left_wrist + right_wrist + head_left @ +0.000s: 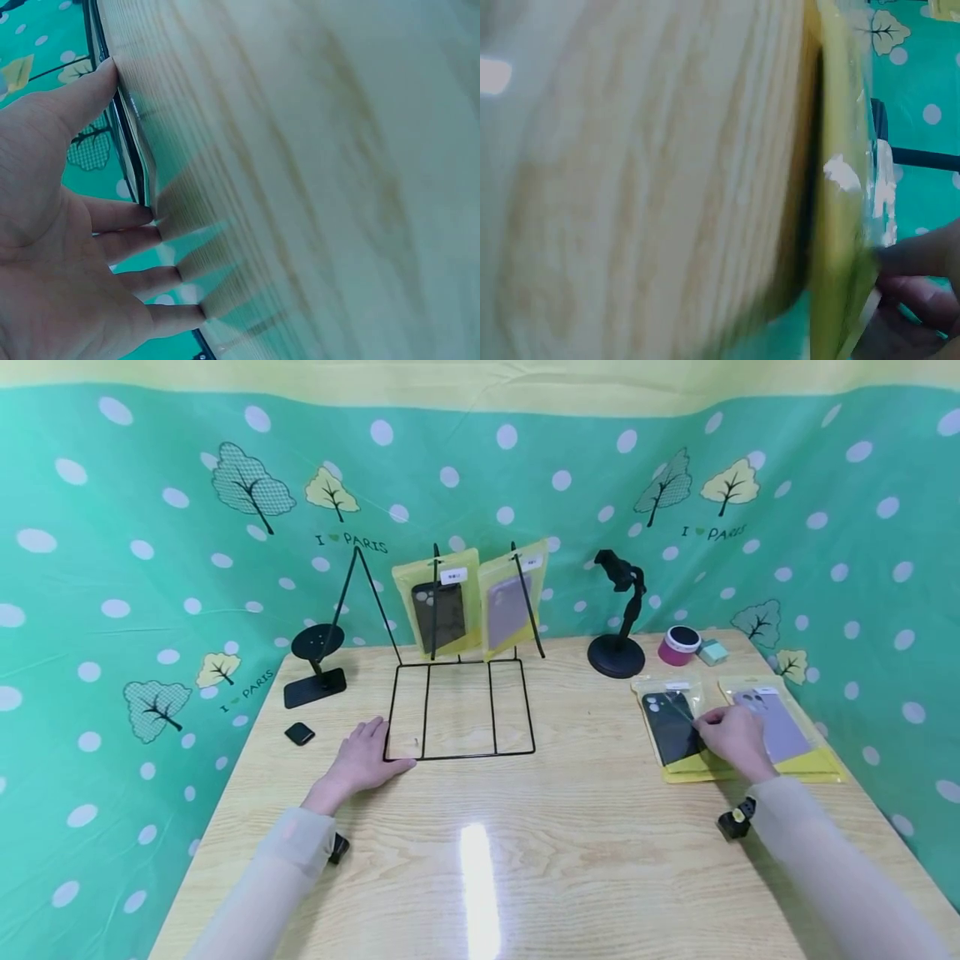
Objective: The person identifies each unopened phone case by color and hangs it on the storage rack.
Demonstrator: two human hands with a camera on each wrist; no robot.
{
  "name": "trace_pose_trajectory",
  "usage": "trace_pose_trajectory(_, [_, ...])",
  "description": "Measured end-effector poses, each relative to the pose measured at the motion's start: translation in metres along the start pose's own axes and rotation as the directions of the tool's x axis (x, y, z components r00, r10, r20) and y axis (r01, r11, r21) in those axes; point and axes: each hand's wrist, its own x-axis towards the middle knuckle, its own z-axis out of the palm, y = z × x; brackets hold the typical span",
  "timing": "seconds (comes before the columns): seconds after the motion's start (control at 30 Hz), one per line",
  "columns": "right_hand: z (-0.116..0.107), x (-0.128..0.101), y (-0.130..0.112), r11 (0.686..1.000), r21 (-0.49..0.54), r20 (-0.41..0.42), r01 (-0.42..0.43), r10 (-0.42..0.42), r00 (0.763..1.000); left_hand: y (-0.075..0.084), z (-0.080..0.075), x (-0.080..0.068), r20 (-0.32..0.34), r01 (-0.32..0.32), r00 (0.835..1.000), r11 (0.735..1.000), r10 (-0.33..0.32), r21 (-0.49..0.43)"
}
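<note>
My left hand lies at the front left corner of a black wire rack. Its fingers are spread, the thumb and fingertips against the wire and tabletop. On the right, my right hand pinches a yellow-edged clear packet with a black phone case at its right side. That packet's yellow edge is close up in the right wrist view, the fingers beside it. A similar packet with a lilac phone case lies just to the right, partly behind the hand.
Two more packets, a black case and a lilac case, stand in the rack's back. Behind the right packets are a black stand, a pink jar and a small green block. Another black stand and black square are left.
</note>
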Motion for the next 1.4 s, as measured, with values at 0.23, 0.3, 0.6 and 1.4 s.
trace_pose_trajectory(0.23, [0.012,-0.006,0.000,0.991,0.127,-0.054,0.029,-0.023,0.998,0.001,-0.002,-0.002,-0.006,0.006,1.000,1.000,-0.006,-0.004])
trace_pose_trajectory(0.3, [0.014,-0.008,-0.001,0.985,0.170,-0.049,0.015,-0.007,0.999,0.002,-0.002,-0.001,-0.007,0.005,1.000,1.000,-0.005,-0.002])
trace_pose_trajectory(0.6, [0.005,-0.018,-0.025,0.893,0.446,0.006,0.060,-0.070,0.998,0.000,0.000,-0.001,-0.014,0.000,1.000,1.000,0.000,0.006])
trace_pose_trajectory(1.4, [0.000,-0.063,-0.113,0.718,0.625,-0.078,0.306,-0.332,0.940,0.001,-0.003,-0.004,-0.004,-0.003,1.000,1.000,0.003,0.002])
